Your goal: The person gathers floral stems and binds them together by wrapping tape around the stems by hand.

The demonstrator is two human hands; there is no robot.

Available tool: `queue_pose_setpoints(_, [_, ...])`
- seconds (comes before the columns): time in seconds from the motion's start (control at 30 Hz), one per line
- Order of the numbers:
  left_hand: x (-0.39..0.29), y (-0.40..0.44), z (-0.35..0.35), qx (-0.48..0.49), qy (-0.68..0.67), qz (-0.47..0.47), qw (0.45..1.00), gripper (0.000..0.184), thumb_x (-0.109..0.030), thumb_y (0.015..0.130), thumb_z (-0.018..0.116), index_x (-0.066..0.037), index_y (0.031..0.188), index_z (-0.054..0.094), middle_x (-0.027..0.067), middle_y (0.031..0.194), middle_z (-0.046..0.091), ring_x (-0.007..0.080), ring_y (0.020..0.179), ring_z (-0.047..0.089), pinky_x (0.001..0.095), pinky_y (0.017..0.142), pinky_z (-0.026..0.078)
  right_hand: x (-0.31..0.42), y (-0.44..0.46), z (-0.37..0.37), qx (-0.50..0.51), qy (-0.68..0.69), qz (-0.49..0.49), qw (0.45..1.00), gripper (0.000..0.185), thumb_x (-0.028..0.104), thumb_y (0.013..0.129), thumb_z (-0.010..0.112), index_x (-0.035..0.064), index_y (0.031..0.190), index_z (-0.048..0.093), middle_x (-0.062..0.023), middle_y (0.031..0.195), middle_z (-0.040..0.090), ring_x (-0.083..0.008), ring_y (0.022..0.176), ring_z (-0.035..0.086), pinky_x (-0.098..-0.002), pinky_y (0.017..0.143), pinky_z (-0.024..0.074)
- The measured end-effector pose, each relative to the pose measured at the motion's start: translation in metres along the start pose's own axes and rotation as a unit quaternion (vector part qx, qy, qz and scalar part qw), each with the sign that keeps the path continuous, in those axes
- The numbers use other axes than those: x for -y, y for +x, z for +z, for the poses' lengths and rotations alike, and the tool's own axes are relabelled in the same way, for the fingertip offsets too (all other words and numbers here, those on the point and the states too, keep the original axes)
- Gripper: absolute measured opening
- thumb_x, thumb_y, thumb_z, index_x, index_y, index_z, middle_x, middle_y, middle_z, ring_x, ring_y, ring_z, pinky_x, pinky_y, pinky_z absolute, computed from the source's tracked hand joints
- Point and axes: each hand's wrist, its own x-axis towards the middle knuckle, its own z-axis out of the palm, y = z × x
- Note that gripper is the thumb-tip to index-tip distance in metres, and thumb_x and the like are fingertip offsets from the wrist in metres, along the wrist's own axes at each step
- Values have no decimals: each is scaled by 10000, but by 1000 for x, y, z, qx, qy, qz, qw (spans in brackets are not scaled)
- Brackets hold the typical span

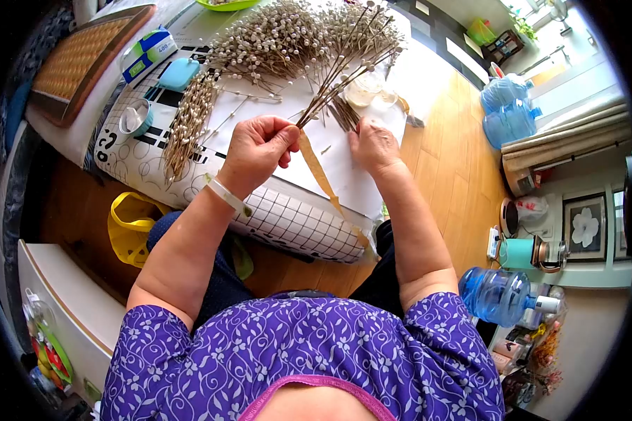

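Observation:
My left hand (263,151) is closed in a pinch on the lower ends of several thin dried stems (337,81), which fan up and to the right. From its fingertips a tan paper tape (317,172) hangs down past the table's near edge. My right hand (376,145) is closed at the lower end of a short bundle of brown stems (344,114), beside white rolls (365,90). Big heaps of white-budded dried stems (267,42) lie behind both hands. A smaller bunch (189,123) lies to the left of my left hand.
On the left of the table are a tissue pack (149,55), a light blue case (179,74) and a small round tin (136,118). A yellow bag (130,228) is below the near edge. Water bottles (495,296) stand at the right.

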Motion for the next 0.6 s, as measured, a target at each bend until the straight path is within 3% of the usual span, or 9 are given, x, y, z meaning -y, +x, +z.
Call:
queue_pose_setpoints(0.1, [2,1,2,-1,-11,-5,1000,121,-102,827,563,13,800,587,39,625,566,51,472,479,162,424,411,-16,7,17,-48,-5,-61,997,215,207,779,517,-7,787,538,-198,777,594,-346,745,586,-412,683,467])
queue_pose_setpoints(0.37, [2,3,-1,-2,1,7,1000,124,-98,831,552,13,789,588,39,625,572,50,465,491,176,430,422,-17,0,-2,-85,15,-59,995,87,151,756,535,67,760,557,-150,719,600,-329,707,584,-396,637,461])
queue_pose_setpoints(0.6, [0,3,1,1,9,4,1000,124,-94,833,547,15,789,588,38,623,572,51,464,488,176,431,418,-22,2,-5,-94,172,-65,978,47,81,721,577,61,761,563,-134,712,597,-297,681,585,-359,622,458])
